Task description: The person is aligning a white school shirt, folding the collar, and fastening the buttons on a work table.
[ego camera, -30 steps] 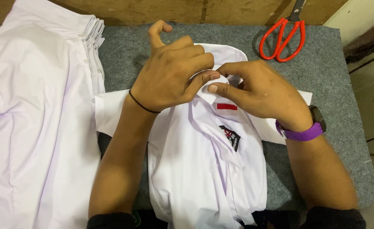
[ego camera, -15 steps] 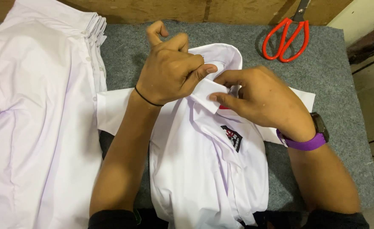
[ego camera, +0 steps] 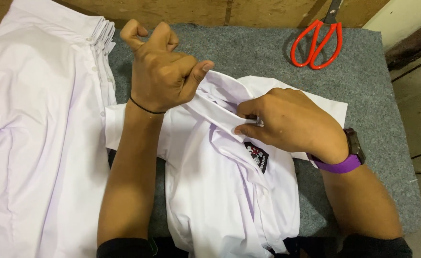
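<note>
Left hand: pinching smooth white shirt collar.
Right hand: gripping collar's lower end.
Surface: lying on coarse grey felt mat.

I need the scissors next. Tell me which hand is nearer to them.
Right. The right hand pinches the shirt collar below the orange-handled scissors; the left hand grips the collar farther across.

Both hands pinch the collar of a white shirt on the grey worktop: left hand above, right hand below. Red scissors lie beyond; stacked white shirts sit left.
</note>
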